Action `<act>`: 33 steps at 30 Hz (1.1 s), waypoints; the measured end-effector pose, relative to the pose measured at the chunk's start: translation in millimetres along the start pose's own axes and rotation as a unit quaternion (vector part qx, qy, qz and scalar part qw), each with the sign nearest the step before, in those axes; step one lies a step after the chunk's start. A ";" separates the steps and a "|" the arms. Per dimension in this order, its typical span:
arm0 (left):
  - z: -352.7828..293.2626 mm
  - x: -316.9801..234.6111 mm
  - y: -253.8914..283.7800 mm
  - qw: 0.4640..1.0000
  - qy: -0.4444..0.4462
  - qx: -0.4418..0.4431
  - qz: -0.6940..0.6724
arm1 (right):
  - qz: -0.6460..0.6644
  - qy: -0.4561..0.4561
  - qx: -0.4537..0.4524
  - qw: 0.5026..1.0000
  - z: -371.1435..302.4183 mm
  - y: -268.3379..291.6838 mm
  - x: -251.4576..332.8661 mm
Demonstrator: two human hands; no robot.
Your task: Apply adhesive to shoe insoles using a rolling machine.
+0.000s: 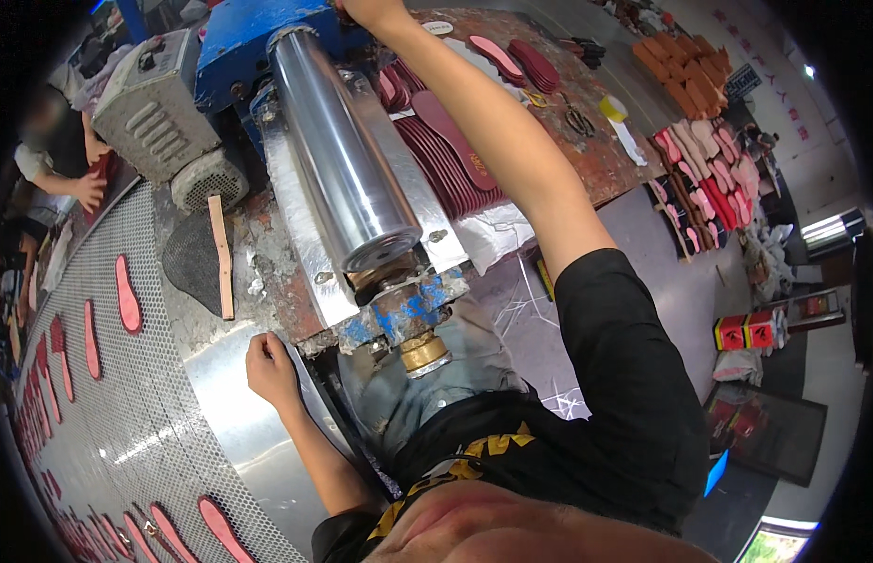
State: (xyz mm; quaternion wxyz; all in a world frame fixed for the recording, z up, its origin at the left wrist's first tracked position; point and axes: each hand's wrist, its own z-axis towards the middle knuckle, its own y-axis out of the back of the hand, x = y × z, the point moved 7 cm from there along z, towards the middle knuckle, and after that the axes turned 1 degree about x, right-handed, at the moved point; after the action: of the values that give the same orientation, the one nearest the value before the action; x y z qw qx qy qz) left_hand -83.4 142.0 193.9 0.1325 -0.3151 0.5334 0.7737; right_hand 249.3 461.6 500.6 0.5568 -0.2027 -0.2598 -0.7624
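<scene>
the left hand (270,368) is curled shut at the bench (268,281) edge; the right hand (366,9) is raised beyond the roller (338,155), its fingers' state cannot be told.

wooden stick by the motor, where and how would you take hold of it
Probably the upper end of the wooden stick, from the left hand's side. It lies flat and bare; its lower end meets the dark mesh piece.
</scene>
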 end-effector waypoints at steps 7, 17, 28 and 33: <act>-1.2 -5.6 -1.5 1.000 0.006 -0.002 -0.001 | 0.007 0.006 -0.004 1.000 -2.9 3.6 12.9; -7.2 4.9 3.2 0.996 -0.060 -0.073 0.000 | -0.064 0.080 -0.017 0.995 3.9 18.5 16.2; -11.5 20.2 12.9 0.995 0.054 -0.029 -0.078 | -0.316 -0.268 0.310 0.856 -112.1 5.4 -264.0; -3.2 5.9 -30.8 0.999 -0.007 0.010 -0.034 | -0.452 -0.032 0.411 0.791 -119.3 -4.8 -335.7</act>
State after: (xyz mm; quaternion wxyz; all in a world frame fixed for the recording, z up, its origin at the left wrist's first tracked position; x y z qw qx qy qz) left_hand -70.1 150.5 166.5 0.1660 -0.3261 0.5293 0.7654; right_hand 342.3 638.3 205.4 0.1708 0.1610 -0.6284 -0.7417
